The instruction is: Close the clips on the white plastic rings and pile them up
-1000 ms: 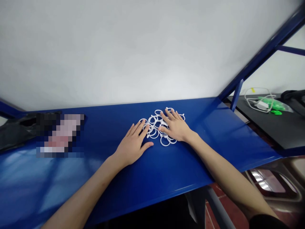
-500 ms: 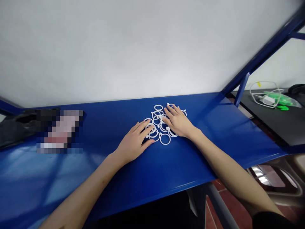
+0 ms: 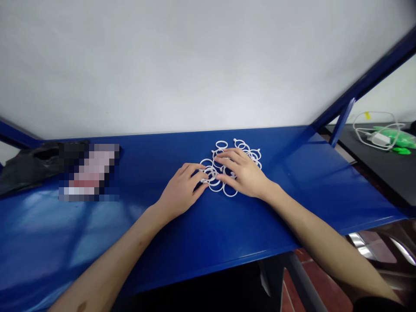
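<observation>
Several thin white rings (image 3: 212, 174), each with a small knob where that shows, lie in an overlapping heap on a blue tabletop (image 3: 201, 238). They look like curtain rings. At the heap's left edge, my left hand (image 3: 182, 189) touches the rings with its fingertips, fingers bent and apart. My right hand (image 3: 246, 173) lies over the middle of the heap, fingers spread, palm down, covering some rings. Behind it, more rings (image 3: 239, 140) show at the back right.
A dark bag or cloth (image 3: 26, 167) lies at the far left, near a pixelated item (image 3: 92, 171). A white wall (image 3: 195, 65) stands behind. To the right, past a blue frame post (image 3: 342, 121), a black surface (image 3: 367, 160) bears a white cable with charger (image 3: 380, 138) and green plastic (image 3: 403, 139).
My right hand has drawn left and nearer over the heap, leaving rings uncovered behind it. My left fingers have curled slightly, thumb closer to the forefinger. The view has shifted a little.
</observation>
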### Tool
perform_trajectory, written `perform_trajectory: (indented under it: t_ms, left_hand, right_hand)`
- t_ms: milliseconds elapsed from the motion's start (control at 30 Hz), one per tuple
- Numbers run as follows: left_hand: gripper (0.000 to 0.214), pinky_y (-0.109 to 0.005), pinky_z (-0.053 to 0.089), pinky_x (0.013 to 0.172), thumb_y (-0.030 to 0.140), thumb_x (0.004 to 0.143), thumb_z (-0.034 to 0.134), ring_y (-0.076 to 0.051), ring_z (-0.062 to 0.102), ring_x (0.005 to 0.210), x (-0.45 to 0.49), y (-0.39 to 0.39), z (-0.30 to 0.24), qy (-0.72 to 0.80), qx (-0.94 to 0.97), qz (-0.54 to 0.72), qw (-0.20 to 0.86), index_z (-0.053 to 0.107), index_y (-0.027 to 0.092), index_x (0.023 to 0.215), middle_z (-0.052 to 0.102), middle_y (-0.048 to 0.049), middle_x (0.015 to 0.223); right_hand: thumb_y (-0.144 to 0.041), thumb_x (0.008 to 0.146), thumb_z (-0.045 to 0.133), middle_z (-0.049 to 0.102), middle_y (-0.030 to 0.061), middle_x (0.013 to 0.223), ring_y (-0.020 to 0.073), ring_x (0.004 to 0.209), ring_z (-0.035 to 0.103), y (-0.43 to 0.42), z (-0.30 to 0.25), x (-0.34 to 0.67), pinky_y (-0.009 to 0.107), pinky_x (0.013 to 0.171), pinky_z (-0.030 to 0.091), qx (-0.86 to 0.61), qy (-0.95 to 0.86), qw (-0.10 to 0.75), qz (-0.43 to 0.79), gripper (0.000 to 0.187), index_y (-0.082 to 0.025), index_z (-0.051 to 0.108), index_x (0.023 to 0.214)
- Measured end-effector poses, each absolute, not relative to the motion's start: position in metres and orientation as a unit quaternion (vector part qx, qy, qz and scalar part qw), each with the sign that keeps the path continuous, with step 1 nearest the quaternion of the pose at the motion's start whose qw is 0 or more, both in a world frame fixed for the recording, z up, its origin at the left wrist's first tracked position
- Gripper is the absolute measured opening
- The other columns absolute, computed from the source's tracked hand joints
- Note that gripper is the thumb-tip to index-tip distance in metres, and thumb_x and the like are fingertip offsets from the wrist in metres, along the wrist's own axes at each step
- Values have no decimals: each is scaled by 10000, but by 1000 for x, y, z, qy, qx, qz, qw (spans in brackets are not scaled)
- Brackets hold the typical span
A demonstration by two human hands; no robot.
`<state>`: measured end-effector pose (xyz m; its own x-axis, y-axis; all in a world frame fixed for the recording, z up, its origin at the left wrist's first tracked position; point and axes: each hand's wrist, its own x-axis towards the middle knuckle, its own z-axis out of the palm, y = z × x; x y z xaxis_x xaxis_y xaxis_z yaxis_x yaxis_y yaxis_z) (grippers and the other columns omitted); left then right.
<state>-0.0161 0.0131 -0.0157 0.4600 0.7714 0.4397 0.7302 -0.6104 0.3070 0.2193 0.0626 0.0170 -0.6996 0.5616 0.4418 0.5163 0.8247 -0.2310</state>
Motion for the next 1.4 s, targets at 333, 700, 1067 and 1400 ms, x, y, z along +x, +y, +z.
perform_trajectory:
  t_ms: [333, 700, 1067, 1400]
  left_hand:
    - [145, -414, 499, 912, 250, 993, 530, -222, 573, 1024, -16, 15, -14, 435, 855, 281, 28, 662, 191, 1003, 636, -75, 1123]
    - [213, -359, 429, 796, 282, 1021, 480, -204, 563, 917, -15, 15, -16, 451, 862, 231, 14, 664, 216, 1104, 690, -38, 998]
    - [251, -353, 441, 831, 228, 1028, 438, -197, 568, 923, -23, 16, -6, 423, 866, 267, 3, 686, 220, 1066, 723, -31, 1002]
    - [302, -349, 467, 831, 181, 1020, 410, -190, 566, 920, -28, 20, -5, 396, 881, 259, 11, 697, 242, 1091, 717, -33, 1023]
  right_hand:
    - [-350, 971, 584, 619, 129, 1289, 287, 1204, 533, 54, 16, 213, 496, 1034, 475, -215, -957, 187, 55, 254, -159, 686, 1103]
    - [-238, 990, 555, 664, 122, 1162, 250, 1068, 577, 55, 8, 210, 432, 916, 517, -220, -949, 224, 35, 163, -163, 696, 953]
    - [-381, 1005, 531, 699, 88, 1045, 218, 922, 577, 53, 15, 210, 376, 825, 511, -200, -955, 218, 29, 258, -173, 677, 1050]
    - [-301, 1055, 435, 689, 62, 881, 186, 802, 583, 47, 18, 208, 330, 731, 465, -188, -967, 168, -34, 290, -172, 670, 944]
